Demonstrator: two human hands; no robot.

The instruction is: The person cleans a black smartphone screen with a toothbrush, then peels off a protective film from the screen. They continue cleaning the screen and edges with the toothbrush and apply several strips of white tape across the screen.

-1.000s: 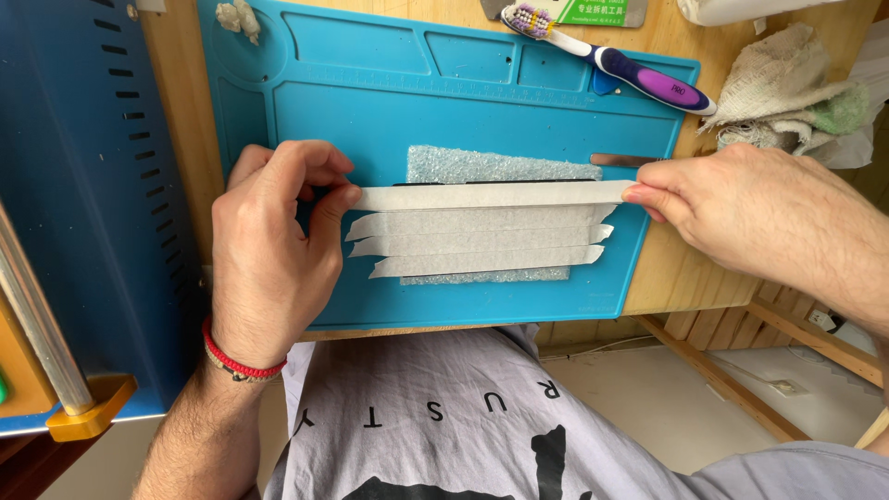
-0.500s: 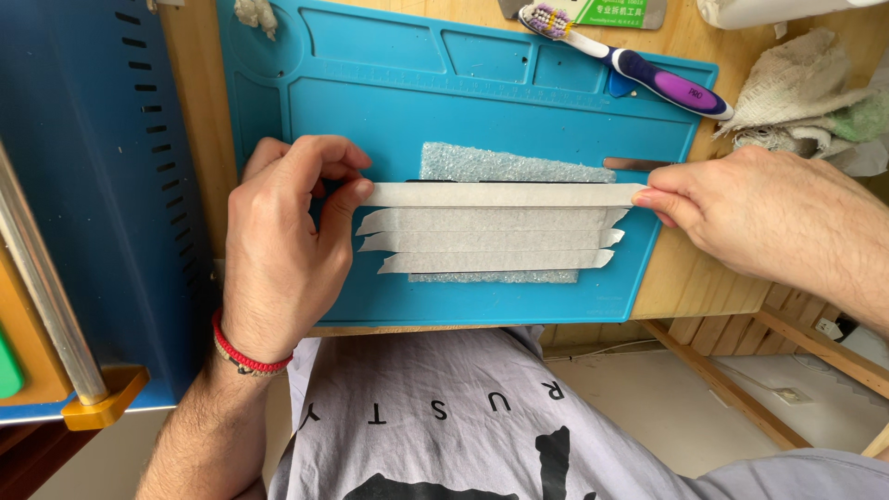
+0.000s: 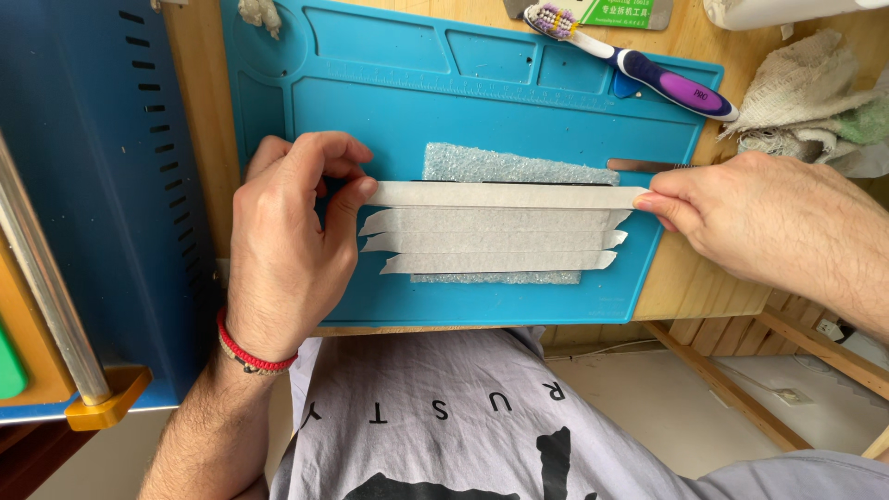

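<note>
Top tape strip (image 3: 505,194), as before, taut between both hands' fingers (image 3: 356,190).

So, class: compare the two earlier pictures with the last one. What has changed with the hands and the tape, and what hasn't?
Little has changed. The left hand and right hand still hold the top tape strip stretched by its ends over the foam pad; any shift looks like camera movement. Nothing was let go. The three strips below, the blue mat and the toothbrush stayed as they were.
</note>
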